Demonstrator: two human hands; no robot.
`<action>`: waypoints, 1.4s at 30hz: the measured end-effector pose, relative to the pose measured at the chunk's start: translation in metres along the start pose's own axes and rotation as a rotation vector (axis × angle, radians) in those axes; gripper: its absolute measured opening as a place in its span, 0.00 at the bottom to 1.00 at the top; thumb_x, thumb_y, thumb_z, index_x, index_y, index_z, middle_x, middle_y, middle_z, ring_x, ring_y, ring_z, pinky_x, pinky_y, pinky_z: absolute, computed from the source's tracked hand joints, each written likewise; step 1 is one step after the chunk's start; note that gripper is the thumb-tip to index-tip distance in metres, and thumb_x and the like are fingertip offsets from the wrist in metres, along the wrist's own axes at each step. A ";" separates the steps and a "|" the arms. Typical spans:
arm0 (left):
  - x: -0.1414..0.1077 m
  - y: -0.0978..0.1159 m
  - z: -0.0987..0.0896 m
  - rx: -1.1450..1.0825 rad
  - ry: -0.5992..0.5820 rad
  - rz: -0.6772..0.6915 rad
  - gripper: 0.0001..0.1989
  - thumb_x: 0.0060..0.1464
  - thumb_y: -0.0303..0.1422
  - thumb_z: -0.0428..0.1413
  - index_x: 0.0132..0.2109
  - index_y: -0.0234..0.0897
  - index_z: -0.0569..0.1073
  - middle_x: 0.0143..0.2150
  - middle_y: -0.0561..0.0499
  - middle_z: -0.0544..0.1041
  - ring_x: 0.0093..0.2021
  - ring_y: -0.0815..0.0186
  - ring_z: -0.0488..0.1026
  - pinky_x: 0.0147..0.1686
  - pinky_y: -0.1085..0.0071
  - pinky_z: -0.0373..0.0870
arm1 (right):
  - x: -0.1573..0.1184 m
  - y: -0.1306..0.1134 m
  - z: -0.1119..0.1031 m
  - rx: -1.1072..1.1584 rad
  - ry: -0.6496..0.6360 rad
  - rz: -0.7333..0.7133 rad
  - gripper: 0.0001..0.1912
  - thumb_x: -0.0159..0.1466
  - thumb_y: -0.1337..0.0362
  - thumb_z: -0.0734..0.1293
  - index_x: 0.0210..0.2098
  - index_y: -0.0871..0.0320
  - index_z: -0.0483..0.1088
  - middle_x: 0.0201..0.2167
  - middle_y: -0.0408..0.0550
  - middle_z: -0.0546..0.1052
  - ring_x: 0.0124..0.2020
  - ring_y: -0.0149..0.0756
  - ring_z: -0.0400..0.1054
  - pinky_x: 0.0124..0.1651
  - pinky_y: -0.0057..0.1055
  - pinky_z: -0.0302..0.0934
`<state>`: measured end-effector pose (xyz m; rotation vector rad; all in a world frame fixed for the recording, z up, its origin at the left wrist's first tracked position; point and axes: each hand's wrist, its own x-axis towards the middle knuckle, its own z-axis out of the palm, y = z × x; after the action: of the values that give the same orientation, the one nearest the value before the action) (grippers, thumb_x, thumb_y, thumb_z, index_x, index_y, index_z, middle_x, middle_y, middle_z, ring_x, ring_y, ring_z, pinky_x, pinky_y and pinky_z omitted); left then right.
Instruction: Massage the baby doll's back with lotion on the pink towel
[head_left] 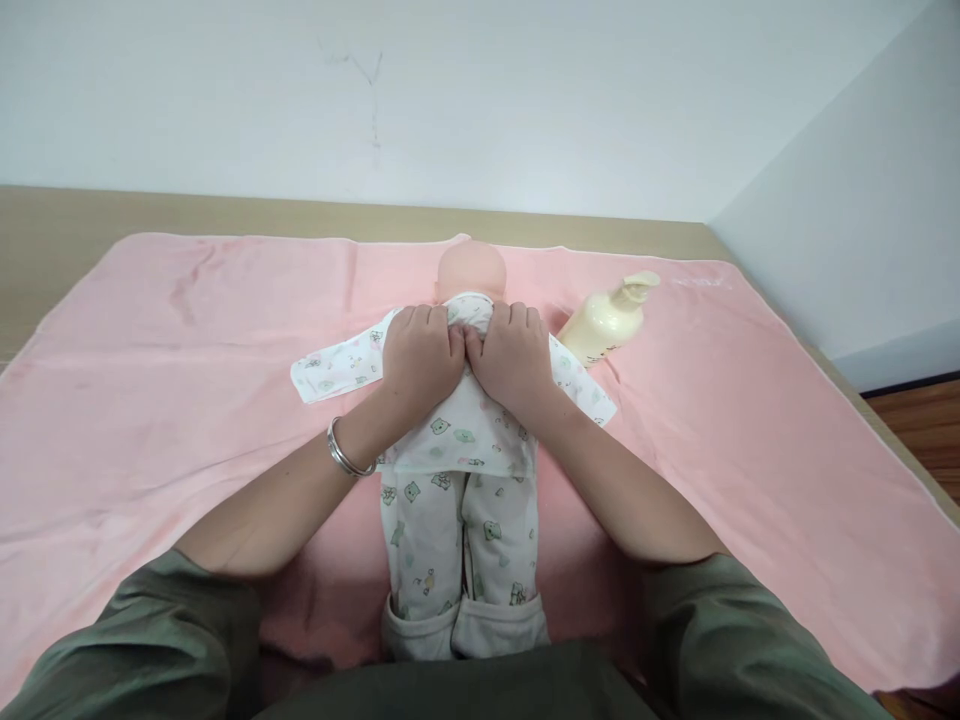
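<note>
doll (466, 455) | bald | white printed top (450, 425), trousers (427, 530) | lying straight, sleeves (337, 368) spread | on pink blanket (750, 450)

A plain pale wall (225, 110) runs across the back, bluish white, with thin dark scribbled marks (367, 70) left of the middle. At the right it meets a second pale wall (855, 180) in a slanting corner line, and a darker grey band (900, 355) runs along that wall's foot. Below it, at the right edge, shows reddish-brown wood-look flooring (915, 430). The light wood worktop (45, 260) reaches the back wall, its edge showing behind and beside a pink cloth (262, 300). The light is soft and even.
</note>
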<state>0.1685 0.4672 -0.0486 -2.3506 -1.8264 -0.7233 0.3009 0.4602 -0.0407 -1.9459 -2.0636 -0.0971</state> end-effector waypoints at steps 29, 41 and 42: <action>0.005 -0.005 -0.008 -0.151 -0.143 0.010 0.26 0.67 0.36 0.39 0.61 0.23 0.69 0.62 0.31 0.74 0.63 0.46 0.69 0.67 0.48 0.64 | 0.005 0.002 -0.028 0.193 -0.299 -0.095 0.30 0.75 0.60 0.52 0.70 0.74 0.57 0.71 0.65 0.58 0.74 0.52 0.51 0.76 0.46 0.49; 0.015 -0.009 -0.011 -0.244 -0.215 0.026 0.22 0.65 0.31 0.39 0.54 0.27 0.73 0.59 0.32 0.76 0.61 0.47 0.72 0.65 0.48 0.67 | -0.030 -0.020 -0.022 -0.074 -0.117 -0.183 0.32 0.74 0.63 0.53 0.70 0.81 0.55 0.69 0.76 0.59 0.72 0.61 0.54 0.75 0.50 0.50; 0.016 -0.011 -0.009 -0.244 -0.215 0.024 0.22 0.66 0.32 0.39 0.54 0.27 0.73 0.59 0.32 0.76 0.61 0.47 0.72 0.66 0.47 0.66 | -0.028 -0.019 -0.022 -0.053 -0.125 -0.183 0.32 0.75 0.62 0.53 0.70 0.80 0.56 0.69 0.75 0.59 0.73 0.59 0.54 0.75 0.50 0.49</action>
<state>0.1582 0.4816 -0.0369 -2.6952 -1.8816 -0.7567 0.2874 0.4262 -0.0241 -1.8316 -2.3403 -0.0714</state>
